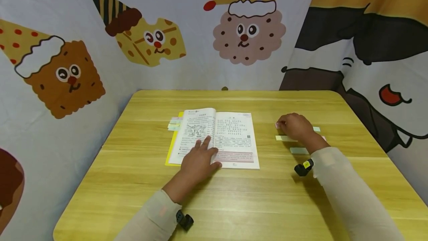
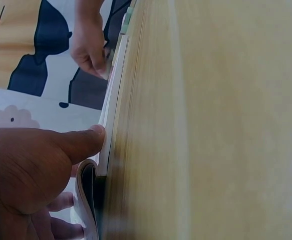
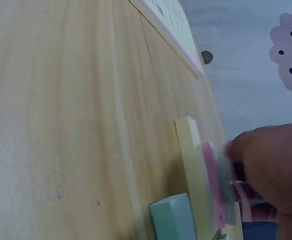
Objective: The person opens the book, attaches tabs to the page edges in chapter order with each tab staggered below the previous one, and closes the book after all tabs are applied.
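An open book [image 1: 236,137] with printed text and a line drawing lies on the table. My left hand [image 1: 199,159] rests over its centre fold with fingers spread, the thumb [image 2: 88,142] near the lower edge in the left wrist view. To the right of the book, my right hand [image 1: 295,126] pinches a small pink sticky strip [image 1: 277,125] between thumb and fingers. Beneath and around that hand lie narrow sticky-note pads: a yellow pad [image 3: 193,175], a pink pad [image 3: 213,182] and a green pad [image 3: 173,217].
Several pale sticky tabs [image 1: 174,124] stick out past the book's left edge, beside a yellow cover edge [image 1: 169,160]. Another pale green pad [image 1: 316,129] lies behind the right wrist. The wooden table [image 1: 240,203] meets a cartoon-printed cloth [image 1: 197,73] at its back edge.
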`<state>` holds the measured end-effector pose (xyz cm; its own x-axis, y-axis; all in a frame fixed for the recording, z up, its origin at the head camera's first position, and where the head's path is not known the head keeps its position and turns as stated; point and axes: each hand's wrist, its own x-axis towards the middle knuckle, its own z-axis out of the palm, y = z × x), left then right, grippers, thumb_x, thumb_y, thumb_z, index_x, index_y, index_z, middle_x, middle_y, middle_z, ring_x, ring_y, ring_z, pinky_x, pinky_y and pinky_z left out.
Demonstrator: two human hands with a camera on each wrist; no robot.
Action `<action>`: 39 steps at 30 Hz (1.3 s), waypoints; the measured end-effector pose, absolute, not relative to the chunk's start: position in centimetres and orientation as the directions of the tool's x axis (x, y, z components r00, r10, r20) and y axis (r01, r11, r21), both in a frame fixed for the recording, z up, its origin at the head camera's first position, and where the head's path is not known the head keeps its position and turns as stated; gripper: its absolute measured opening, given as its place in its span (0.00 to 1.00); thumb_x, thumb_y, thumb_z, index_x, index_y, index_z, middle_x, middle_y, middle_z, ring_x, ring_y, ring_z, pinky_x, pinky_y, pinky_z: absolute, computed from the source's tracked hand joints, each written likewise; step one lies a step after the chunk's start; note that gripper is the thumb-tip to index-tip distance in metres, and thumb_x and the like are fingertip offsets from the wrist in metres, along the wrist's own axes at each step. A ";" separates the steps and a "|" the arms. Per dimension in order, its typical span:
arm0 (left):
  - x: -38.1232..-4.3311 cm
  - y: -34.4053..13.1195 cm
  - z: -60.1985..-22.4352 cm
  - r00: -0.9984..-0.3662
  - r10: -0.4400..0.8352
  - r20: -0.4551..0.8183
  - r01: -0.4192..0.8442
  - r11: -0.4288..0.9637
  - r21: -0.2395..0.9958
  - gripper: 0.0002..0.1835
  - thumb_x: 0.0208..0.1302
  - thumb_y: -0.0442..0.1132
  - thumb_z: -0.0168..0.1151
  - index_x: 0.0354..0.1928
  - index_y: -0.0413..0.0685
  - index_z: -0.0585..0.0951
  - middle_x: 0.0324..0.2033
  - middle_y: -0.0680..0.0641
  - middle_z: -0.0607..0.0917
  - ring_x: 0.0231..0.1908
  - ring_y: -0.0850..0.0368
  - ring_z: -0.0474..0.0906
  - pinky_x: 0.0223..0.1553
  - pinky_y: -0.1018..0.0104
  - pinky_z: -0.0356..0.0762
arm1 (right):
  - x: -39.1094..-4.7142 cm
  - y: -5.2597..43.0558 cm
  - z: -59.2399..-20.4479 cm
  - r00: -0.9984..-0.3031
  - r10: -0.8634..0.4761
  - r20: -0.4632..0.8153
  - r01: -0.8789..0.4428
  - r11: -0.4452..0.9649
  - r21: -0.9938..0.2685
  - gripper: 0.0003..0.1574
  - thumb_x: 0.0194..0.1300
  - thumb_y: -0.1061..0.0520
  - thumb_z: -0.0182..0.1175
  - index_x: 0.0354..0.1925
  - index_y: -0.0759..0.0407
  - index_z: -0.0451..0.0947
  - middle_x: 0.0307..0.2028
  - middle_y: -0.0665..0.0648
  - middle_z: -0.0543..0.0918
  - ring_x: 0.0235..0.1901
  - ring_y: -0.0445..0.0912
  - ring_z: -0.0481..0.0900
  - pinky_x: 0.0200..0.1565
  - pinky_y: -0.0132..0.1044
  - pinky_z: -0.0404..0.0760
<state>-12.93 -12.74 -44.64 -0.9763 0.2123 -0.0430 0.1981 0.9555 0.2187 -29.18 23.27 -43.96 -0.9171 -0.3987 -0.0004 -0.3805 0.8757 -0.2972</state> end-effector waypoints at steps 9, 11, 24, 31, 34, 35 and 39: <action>-12.8 -12.8 -44.7 -0.976 0.215 -0.041 0.201 0.953 0.226 0.29 0.66 0.60 0.68 0.64 0.57 0.82 0.76 0.42 0.63 0.72 0.34 0.62 0.56 0.40 0.77 | -29.2 23.8 -43.7 -0.970 -0.178 0.166 -0.226 0.914 -0.338 0.22 0.78 0.50 0.43 0.48 0.62 0.78 0.36 0.62 0.84 0.29 0.54 0.78 0.33 0.51 0.75; -12.8 -12.9 -44.7 -0.976 0.211 -0.043 0.197 0.954 0.224 0.29 0.66 0.60 0.68 0.64 0.57 0.82 0.76 0.42 0.63 0.72 0.34 0.62 0.55 0.40 0.77 | -29.1 23.6 -43.4 -0.976 -0.142 0.162 -0.197 0.893 -0.404 0.21 0.77 0.48 0.41 0.44 0.61 0.75 0.31 0.61 0.80 0.26 0.54 0.74 0.30 0.47 0.70; -12.7 -12.8 -44.7 -0.976 0.210 -0.050 0.193 0.952 0.239 0.29 0.66 0.59 0.68 0.64 0.57 0.81 0.76 0.42 0.63 0.72 0.34 0.62 0.55 0.39 0.77 | -29.5 20.6 -43.4 -0.937 -0.341 -0.080 -0.063 0.391 -0.918 0.28 0.84 0.48 0.43 0.58 0.75 0.67 0.44 0.70 0.85 0.46 0.64 0.85 0.36 0.38 0.85; -12.8 -12.9 -44.6 -0.976 0.215 -0.025 0.203 0.949 0.240 0.28 0.65 0.60 0.68 0.63 0.56 0.82 0.76 0.41 0.64 0.71 0.33 0.64 0.52 0.39 0.79 | -29.0 19.5 -43.1 -0.913 -0.385 -0.131 -0.007 0.336 -0.942 0.23 0.83 0.51 0.44 0.52 0.74 0.68 0.41 0.67 0.84 0.44 0.63 0.86 0.34 0.44 0.86; -12.8 -12.9 -44.5 -0.976 0.217 -0.022 0.205 0.948 0.242 0.28 0.65 0.60 0.68 0.63 0.57 0.82 0.76 0.41 0.64 0.71 0.33 0.64 0.51 0.39 0.79 | -28.8 19.2 -43.1 -0.912 -0.389 -0.127 -0.036 0.386 -0.922 0.20 0.82 0.52 0.46 0.46 0.71 0.69 0.40 0.66 0.82 0.42 0.63 0.85 0.36 0.44 0.84; -12.8 -12.9 -44.5 -0.976 0.218 -0.023 0.206 0.948 0.241 0.28 0.65 0.60 0.68 0.63 0.57 0.82 0.76 0.41 0.64 0.71 0.33 0.64 0.51 0.39 0.79 | -28.8 19.1 -43.1 -0.911 -0.394 -0.121 -0.053 0.403 -0.914 0.20 0.82 0.51 0.47 0.45 0.70 0.69 0.41 0.66 0.81 0.43 0.61 0.84 0.37 0.43 0.84; -12.8 -13.0 -44.5 -0.975 0.219 -0.022 0.207 0.948 0.240 0.28 0.65 0.60 0.68 0.63 0.57 0.82 0.76 0.42 0.64 0.71 0.34 0.64 0.52 0.40 0.79 | -28.8 18.7 -43.3 -0.907 -0.406 -0.114 -0.091 0.453 -0.887 0.20 0.80 0.48 0.53 0.44 0.67 0.70 0.42 0.67 0.77 0.37 0.52 0.79 0.37 0.42 0.79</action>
<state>-12.82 -12.95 -44.54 -0.9755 0.2189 -0.0221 0.2074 0.9483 0.2403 -28.80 18.68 -43.33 -0.9068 -0.4059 -0.1141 -0.0911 0.4528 -0.8869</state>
